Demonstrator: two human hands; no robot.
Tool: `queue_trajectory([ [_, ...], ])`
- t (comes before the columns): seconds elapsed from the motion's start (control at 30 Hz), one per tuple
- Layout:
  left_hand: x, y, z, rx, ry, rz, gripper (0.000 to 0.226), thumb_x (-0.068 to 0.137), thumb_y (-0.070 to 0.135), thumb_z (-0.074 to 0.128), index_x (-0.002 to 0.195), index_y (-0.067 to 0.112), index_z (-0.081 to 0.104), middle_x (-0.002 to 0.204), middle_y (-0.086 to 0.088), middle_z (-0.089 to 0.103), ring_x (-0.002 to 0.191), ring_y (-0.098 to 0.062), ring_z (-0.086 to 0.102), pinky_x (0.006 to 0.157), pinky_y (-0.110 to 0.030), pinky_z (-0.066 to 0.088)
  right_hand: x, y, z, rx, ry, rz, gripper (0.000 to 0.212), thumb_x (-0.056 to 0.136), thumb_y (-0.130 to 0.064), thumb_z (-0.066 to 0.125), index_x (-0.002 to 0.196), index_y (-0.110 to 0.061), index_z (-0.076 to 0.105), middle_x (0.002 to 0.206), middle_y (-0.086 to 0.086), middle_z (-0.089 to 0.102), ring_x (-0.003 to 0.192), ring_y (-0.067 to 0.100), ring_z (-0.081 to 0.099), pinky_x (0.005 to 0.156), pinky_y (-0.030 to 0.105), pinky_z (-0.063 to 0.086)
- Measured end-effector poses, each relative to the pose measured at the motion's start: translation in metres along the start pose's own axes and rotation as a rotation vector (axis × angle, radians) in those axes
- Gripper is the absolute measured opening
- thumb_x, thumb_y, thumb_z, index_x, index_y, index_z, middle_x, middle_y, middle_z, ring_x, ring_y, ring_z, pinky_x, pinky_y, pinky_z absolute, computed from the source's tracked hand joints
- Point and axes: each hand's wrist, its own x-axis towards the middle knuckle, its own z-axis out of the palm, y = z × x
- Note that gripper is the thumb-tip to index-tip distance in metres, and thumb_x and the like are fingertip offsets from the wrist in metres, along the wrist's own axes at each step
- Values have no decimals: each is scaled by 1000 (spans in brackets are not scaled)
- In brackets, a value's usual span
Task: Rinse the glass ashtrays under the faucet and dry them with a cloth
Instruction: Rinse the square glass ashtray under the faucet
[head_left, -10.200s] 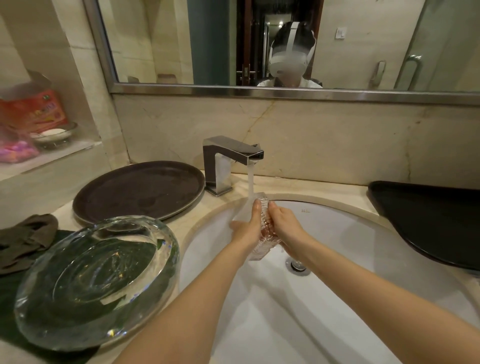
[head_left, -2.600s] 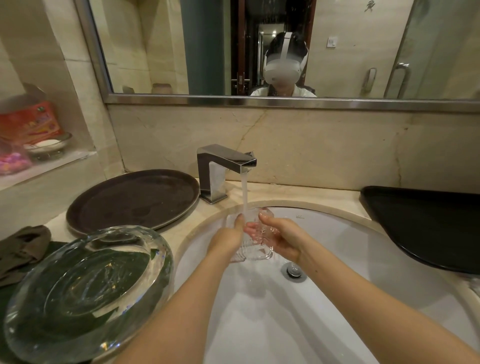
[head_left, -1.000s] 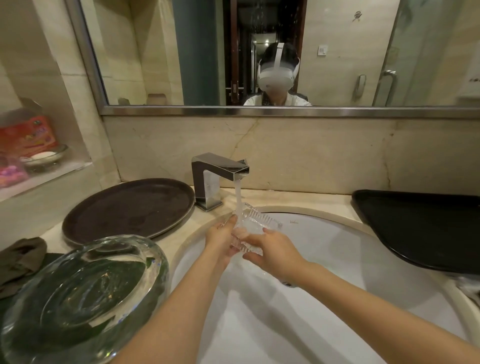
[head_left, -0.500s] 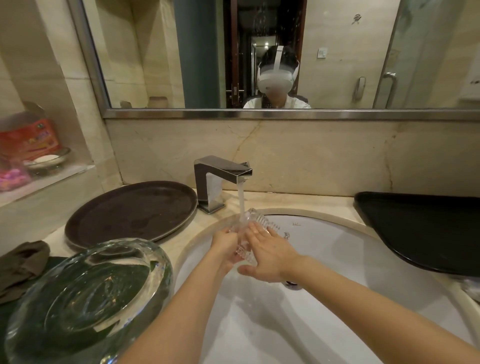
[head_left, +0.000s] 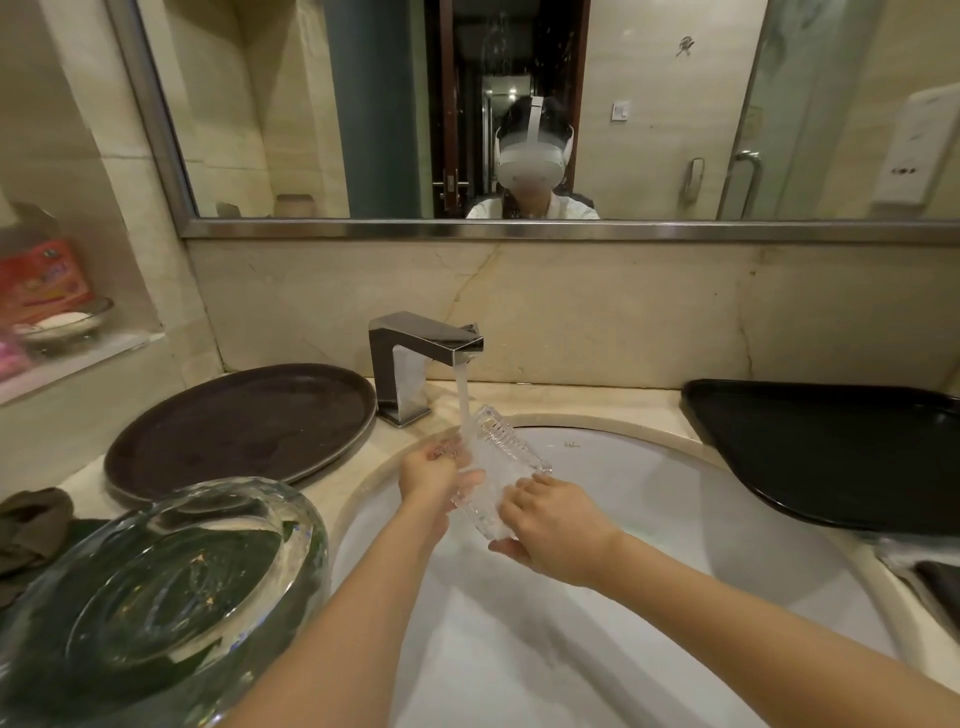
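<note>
- The small ashtray (head_left: 496, 475) is clear cut glass, ribbed along its sides and wet under the water.
- The big ashtray (head_left: 156, 597) is thick, smooth clear glass with a glossy shine.
- The faucet (head_left: 415, 358) is polished metal, mirror-bright.
- The sink (head_left: 649, 597) is glossy white ceramic, smooth.
- The round tray (head_left: 244, 426) is dark brown and matt, with a slightly grainy face.
- The black tray (head_left: 831, 452) looks like smooth plastic with a dull sheen.
- The cloth (head_left: 31, 525) is soft, matt olive fabric, crumpled.
- The wall (head_left: 597, 312) and counter (head_left: 571, 400) are polished beige stone with veins.
- The mirror frame (head_left: 519, 228) is brushed metal.
</note>
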Motion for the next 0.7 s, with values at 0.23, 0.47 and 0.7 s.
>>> queue_trajectory([
  [0.23, -13, 2, 3, 308, -76, 230, 34, 89, -8, 51, 116, 10, 58, 106, 0, 62, 97, -16, 59, 64, -18, 52, -11, -13, -3, 97, -285, 193, 56, 96, -36, 40, 141, -3, 33, 151, 15, 29, 138, 27, 29, 113, 45, 21],
  [0.47, -23, 1, 0, 663, -154, 562, 35, 88, -8, 48, 103, 17, 66, 110, -2, 64, 105, -16, 58, 95, -34, 49, -15, -21, -20, 729, -69, 460, 22, 90, -19, 52, 103, -16, 69, 105, 3, 70, 104, 22, 62, 86, 26, 46],
  [0.7, -57, 22, 13, 695, -255, 1102, 43, 75, -19, 43, 101, 4, 68, 99, -2, 66, 87, -5, 57, 77, -2, 42, -23, 21, -34, 1395, -154, 815, 39, 83, -31, 69, 113, -19, 48, 104, 4, 62, 67, 18, 68, 69, 32, 56],
])
